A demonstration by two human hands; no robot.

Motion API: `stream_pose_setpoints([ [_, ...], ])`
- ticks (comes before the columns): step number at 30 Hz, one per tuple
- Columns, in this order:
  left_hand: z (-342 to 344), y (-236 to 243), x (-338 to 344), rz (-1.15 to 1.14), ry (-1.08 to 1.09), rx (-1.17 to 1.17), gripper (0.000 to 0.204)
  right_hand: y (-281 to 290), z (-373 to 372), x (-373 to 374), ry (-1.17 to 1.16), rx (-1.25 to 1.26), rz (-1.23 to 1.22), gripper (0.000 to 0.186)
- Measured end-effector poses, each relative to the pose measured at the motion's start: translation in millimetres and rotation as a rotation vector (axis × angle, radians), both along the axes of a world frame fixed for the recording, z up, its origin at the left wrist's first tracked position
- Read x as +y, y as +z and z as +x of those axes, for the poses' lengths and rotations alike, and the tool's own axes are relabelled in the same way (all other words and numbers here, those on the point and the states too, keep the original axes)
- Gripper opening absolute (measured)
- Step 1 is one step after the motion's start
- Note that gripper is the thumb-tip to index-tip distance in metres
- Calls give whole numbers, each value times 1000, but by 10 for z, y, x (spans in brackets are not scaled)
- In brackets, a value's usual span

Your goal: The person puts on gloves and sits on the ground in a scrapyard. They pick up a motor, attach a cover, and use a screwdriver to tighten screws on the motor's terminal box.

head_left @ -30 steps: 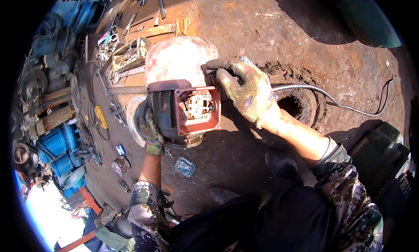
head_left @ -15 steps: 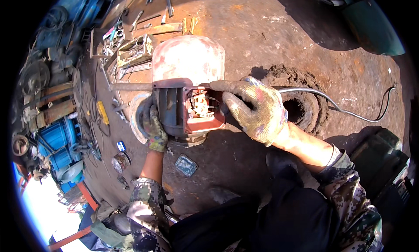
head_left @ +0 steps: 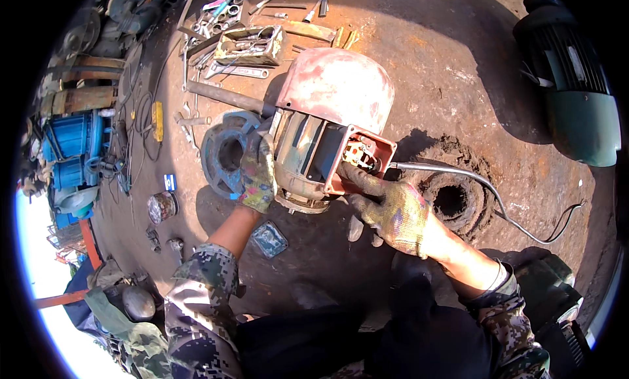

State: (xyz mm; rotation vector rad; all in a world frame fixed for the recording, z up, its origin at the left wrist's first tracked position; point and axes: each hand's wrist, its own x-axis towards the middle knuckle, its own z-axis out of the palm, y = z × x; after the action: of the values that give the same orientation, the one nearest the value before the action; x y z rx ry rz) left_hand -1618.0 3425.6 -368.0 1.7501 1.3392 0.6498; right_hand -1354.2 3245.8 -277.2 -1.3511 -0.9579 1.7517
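An electric motor [head_left: 308, 143] with a pale, reddish rounded cover [head_left: 337, 84] lies in the middle. Its red square terminal box [head_left: 392, 148] is uncovered, with light-coloured terminals and wires inside. My left hand [head_left: 259, 172], in a stained work glove, lies along the motor's left side, fingers stretched out beside a blue round flange [head_left: 216, 153]. My right hand [head_left: 396, 215], gloved too, puts its index finger at the box's lower left rim. Its other fingers are apart and hold nothing that I can see. A grey cable [head_left: 472, 172] runs right from the box.
A square plate [head_left: 270, 239] lies on the ground near my left wrist. Beyond the motor are a hammer handle [head_left: 226, 97], an adjustable wrench [head_left: 239, 71] and a toolbox [head_left: 280, 41]. A dirt-rimmed hole [head_left: 451, 200] is at right; a green motor [head_left: 583, 117] stands farther off.
The view has shifted, so the motor sits farther right. My right hand has come down from the terminal box's top edge to its lower rim. My left hand stays beside the motor.
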Motion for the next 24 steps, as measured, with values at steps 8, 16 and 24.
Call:
stream_pose_setpoints([
  [8,88,-65,-198,346,-99,-72,28,53,-82,99,-46,-236,-219,56],
  [16,116,-145,-214,465,-130,-49,28,138,32,205,223,-519,-137,31],
  [24,130,-129,-170,426,-76,-178,36,150,-21,270,315,-858,254,14],
])
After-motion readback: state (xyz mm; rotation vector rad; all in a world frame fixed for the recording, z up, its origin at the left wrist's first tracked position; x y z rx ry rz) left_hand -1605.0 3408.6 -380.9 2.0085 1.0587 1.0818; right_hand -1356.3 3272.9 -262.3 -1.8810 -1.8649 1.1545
